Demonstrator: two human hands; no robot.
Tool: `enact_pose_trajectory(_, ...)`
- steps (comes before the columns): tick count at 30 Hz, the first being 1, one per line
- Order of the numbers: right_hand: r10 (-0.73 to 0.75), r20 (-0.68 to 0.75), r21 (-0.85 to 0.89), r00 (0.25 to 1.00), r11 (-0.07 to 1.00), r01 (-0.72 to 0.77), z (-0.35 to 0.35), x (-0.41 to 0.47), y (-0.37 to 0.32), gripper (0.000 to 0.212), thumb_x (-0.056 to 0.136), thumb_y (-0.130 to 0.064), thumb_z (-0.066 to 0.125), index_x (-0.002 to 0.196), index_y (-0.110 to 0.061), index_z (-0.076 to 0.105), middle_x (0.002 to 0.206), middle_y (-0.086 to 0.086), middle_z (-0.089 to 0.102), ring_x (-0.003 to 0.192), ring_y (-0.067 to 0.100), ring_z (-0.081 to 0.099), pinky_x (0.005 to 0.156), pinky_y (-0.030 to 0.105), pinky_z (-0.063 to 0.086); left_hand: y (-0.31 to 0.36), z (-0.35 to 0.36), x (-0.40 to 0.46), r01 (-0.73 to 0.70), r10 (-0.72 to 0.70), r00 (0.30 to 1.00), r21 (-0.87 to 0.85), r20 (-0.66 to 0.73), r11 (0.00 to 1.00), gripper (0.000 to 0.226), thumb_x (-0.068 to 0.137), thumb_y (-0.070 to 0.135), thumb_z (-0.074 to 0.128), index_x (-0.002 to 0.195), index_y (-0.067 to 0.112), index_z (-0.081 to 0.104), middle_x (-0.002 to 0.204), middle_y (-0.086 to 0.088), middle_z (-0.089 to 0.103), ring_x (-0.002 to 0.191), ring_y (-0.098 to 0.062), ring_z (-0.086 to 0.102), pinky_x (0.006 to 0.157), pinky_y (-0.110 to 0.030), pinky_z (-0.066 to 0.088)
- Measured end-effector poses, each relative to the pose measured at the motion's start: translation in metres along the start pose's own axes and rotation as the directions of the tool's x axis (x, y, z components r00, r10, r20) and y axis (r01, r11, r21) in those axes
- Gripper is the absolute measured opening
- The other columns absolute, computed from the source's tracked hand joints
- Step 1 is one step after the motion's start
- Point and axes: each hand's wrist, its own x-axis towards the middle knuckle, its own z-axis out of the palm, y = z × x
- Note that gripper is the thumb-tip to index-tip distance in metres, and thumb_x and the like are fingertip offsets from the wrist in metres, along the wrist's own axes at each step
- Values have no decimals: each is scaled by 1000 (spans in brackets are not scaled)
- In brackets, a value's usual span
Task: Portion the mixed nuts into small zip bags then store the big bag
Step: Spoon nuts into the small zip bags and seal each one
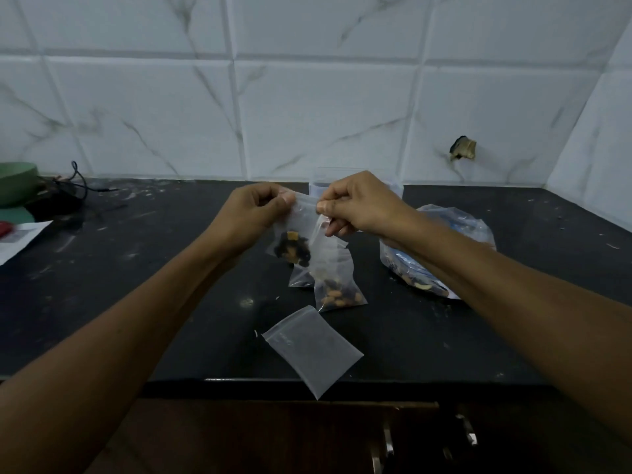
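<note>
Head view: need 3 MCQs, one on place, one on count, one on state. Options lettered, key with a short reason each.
1. Where does the empty small bag lie?
A. at the counter's front edge
B. against the wall
C. inside the big bag

2. How many small bags holding nuts lie on the counter, apart from the held one?
A. none
B. two
C. five

3. What is the held small bag doing?
A. lying flat on the counter
B. hanging with its top pinched by both hands
C. tucked in a drawer

Key: 1 A, it overhangs the front edge. 2 B, two filled bags overlap below the hands. 3 B, the left hand and right hand pinch its top strip; nuts hang at its bottom.
</note>
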Motion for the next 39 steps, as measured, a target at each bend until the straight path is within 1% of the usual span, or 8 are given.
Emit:
enact_pose_trajectory(11, 261, 45, 205, 964, 942, -265, 45, 6, 11, 15, 92, 4, 46, 89, -6, 57, 82, 25, 70, 71, 28, 73, 64, 35, 61, -25, -10, -1, 139, -130, 987, 92, -89, 986, 17, 95, 16, 59, 84, 12, 71, 76, -7, 65, 69, -14, 58, 68, -28, 49)
enact_pose_trajectory(15, 348, 68, 222, 935, 908, -354, 48, 5, 17, 16, 92, 5, 43, 87, -5, 54, 86, 27, 67, 70, 29, 71, 65, 35, 61, -36, -5, 6, 197, -179, 976, 151, -123, 969, 20, 95, 11, 58, 112, 9, 69, 96, -9, 69, 83, -17, 63, 78, -28, 52)
enact_pose_trajectory(24, 313, 16, -45, 950, 949, -312, 39, 3, 25, 11, 93, -5, 55, 99, 0, 63, 87, 23, 69, 64, 25, 68, 56, 29, 57, -41, -1, -4, 252, -295, 956, 491, 10, 834, 22, 93, 16, 60, 113, 14, 69, 109, -4, 69, 101, -19, 63, 92, -37, 50)
enact_pose_trajectory(28, 25, -167, -537, 986, 836, -112, 32, -3, 20, 14, 86, -21, 61, 95, -12, 67, 86, 6, 71, 75, 21, 68, 66, 30, 53, -43, -6, -4, 264, -299, 954, 492, -7, 830, 22, 92, 18, 61, 113, 17, 68, 106, 0, 68, 101, -16, 63, 92, -34, 49)
enact_pose_trajectory(31, 66, 151, -618, 986, 785, 42, 29, -26, 6, 16, 86, -33, 66, 93, -20, 70, 86, -5, 69, 69, 8, 61, 66, 25, 47, -44, -7, -5, 245, -249, 967, 472, -55, 847, 17, 91, 17, 61, 106, 20, 69, 100, 3, 67, 97, -14, 62, 86, -29, 47)
enact_pose_trajectory(34, 141, 524, -636, 840, 720, 276, 43, -48, -2, 41, 87, -35, 66, 126, -24, 59, 87, -16, 54, 78, 2, 48, 63, 16, 35, -40, -6, -5, 217, -193, 976, 444, -99, 869, 14, 89, 16, 61, 97, 25, 69, 96, 4, 68, 94, -12, 62, 84, -28, 47)
enact_pose_trajectory(36, 96, 598, -651, 796, 638, 412, 53, -51, 3, 49, 89, -30, 64, 136, -23, 50, 104, -8, 58, 89, 5, 47, 63, 17, 31, -35, -3, -5, 198, -165, 980, 419, -114, 886, 14, 90, 16, 60, 95, 25, 69, 91, 5, 68, 92, -14, 63, 82, -27, 46)
enact_pose_trajectory(39, 79, 575, -687, 815, 587, 428, 64, -48, 10, 36, 86, -28, 68, 119, -18, 60, 111, 1, 60, 100, 16, 54, 69, 27, 37, -22, 3, -7, 156, -126, 987, 392, -100, 907, 17, 92, 13, 58, 102, 18, 71, 84, 8, 65, 88, -13, 62, 82, -28, 47)
